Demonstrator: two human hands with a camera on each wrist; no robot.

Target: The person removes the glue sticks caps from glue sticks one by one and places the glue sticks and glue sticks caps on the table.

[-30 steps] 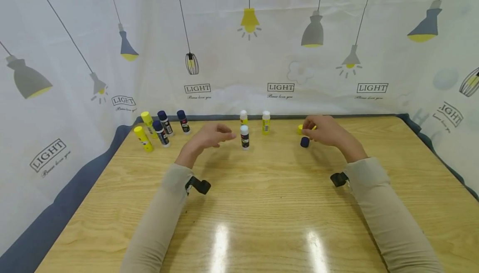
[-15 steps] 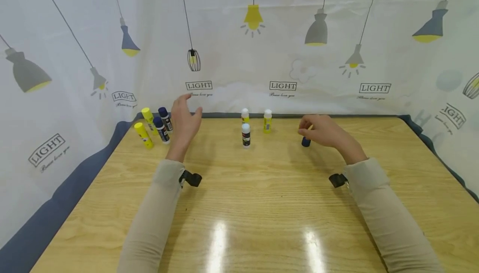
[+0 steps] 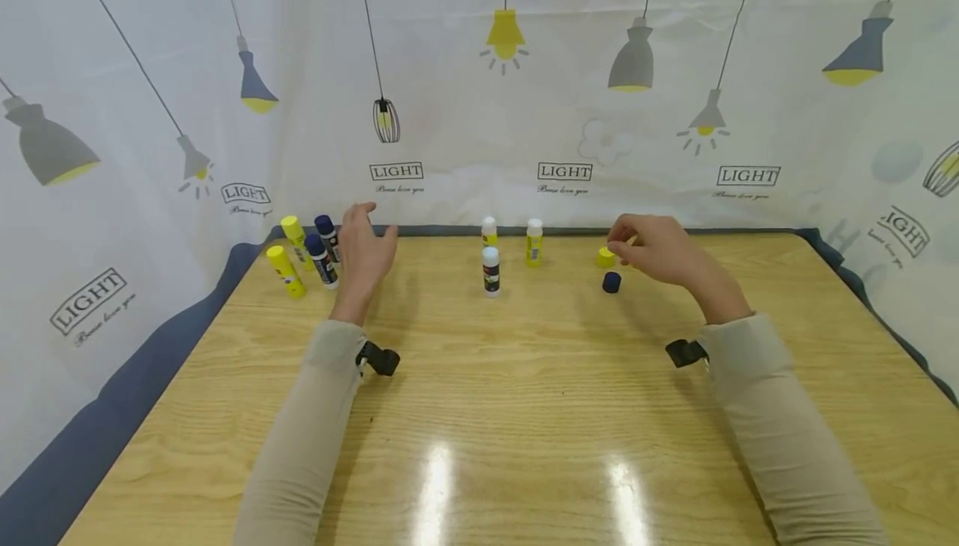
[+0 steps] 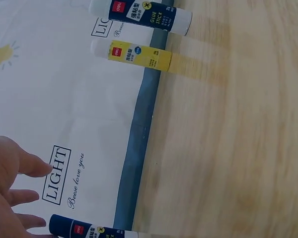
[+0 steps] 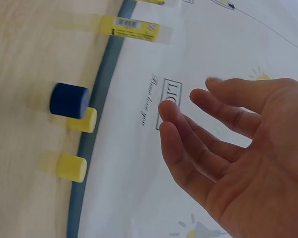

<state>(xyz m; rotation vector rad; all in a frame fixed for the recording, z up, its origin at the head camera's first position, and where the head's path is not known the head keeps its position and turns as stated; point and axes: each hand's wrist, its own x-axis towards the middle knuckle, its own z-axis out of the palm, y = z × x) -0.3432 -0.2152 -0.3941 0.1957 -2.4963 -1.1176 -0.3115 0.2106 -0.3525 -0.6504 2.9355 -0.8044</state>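
My left hand [image 3: 364, 253] is spread beside the navy-capped glue sticks [image 3: 322, 260] at the back left, holding nothing. In the left wrist view its fingers reach toward one navy glue stick [image 4: 92, 228], which this hand hides in the head view. My right hand [image 3: 659, 251] hovers with loosely bent fingers and nothing in them by a yellow cap [image 3: 605, 257] and a navy cap [image 3: 611, 283]. The right wrist view shows a second yellow cap [image 5: 72, 167]. In the middle stand an uncapped navy glue stick [image 3: 490, 273] and two uncapped yellow glue sticks [image 3: 534, 245], white tops showing.
Two yellow-capped glue sticks [image 3: 285, 271] stand at the far left of the wooden table [image 3: 494, 396]. A white curtain [image 3: 464, 130] printed with lamps hangs right behind the table's back edge.
My left hand has moved left from beside the uncapped navy glue stick to the navy-capped ones, its fingers spreading. My right hand has shifted slightly right, uncovering the caps.
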